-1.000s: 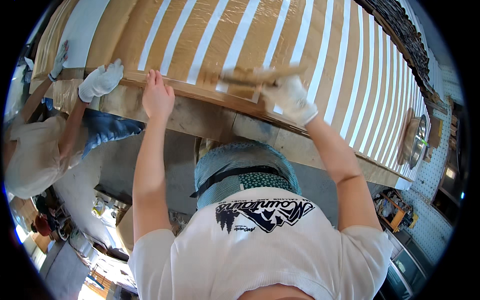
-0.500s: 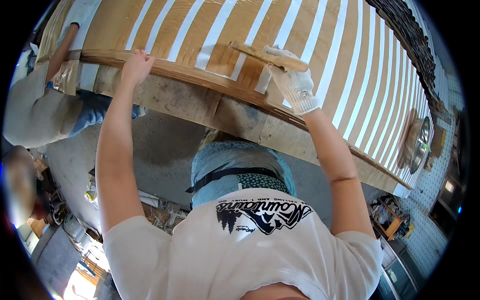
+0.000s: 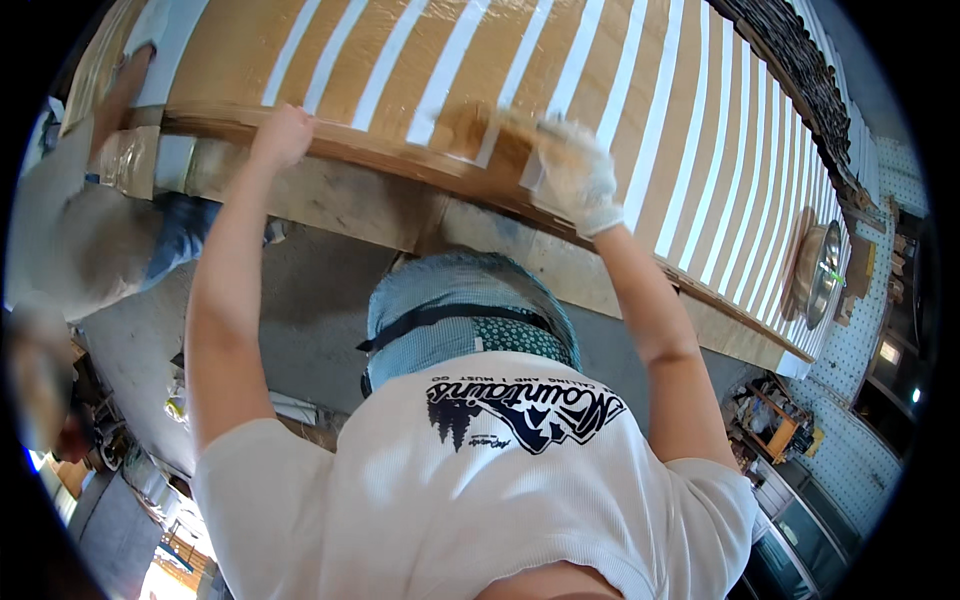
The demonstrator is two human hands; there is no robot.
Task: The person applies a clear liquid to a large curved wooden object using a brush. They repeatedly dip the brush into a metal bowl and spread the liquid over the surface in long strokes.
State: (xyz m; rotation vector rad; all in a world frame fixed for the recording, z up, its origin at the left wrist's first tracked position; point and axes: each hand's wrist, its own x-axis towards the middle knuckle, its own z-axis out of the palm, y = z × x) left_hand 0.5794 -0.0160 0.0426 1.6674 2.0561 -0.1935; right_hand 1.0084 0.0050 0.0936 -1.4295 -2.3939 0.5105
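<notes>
Brown sheets with white stripes (image 3: 665, 120) lie in a layered stack on a long table (image 3: 350, 200) in front of me. My bare left hand (image 3: 283, 135) is at the stack's near edge, fingers bent closed; whatever is between them is hidden. A white work glove covers my right hand (image 3: 580, 178), which grips a wooden-handled brush (image 3: 522, 124) low over the stripes. Motion blurs the brush, and its working end is hard to make out. Around it the surface looks darker, and farther left it shines as if wet.
A shiny metal bowl (image 3: 824, 272) rests at the right end of the stack. Dark, rough strips (image 3: 785, 60) are piled along the far right edge. Another person (image 3: 85, 235) stands at the left, one arm reaching to the table's end. Shelving with clutter (image 3: 775, 420) is at the lower right.
My right hand has swept slightly left and nearer with the brush. My left hand has shifted a little right along the edge, its fingers now more curled. The whole view has shifted slightly.
</notes>
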